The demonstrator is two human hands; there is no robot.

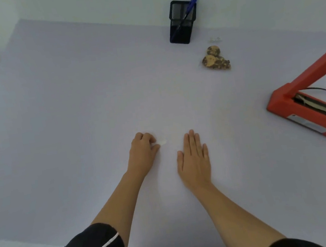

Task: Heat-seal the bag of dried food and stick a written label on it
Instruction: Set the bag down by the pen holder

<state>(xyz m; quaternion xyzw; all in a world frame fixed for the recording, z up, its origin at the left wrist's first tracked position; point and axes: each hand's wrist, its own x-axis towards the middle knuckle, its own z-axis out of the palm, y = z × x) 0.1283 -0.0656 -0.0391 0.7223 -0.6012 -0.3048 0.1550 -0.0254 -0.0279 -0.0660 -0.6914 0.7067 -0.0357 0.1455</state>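
Left hand (144,151) pinches a small white label (162,141) on the tabletop (72,115); right hand (194,159) lies flat, fingers spread

I can read no writing anywhere in front of me. The silver plate (308,126) on the base of the red heat sealer (312,109) carries marks too small and blurred to make out, and the small white label (163,141) at my left hand's (143,153) fingertips shows me only a blank pale face. The mesh pen holder (182,23), the blue pen (188,10) in it and the clear bag of dried food (215,59) bear no legible print either.
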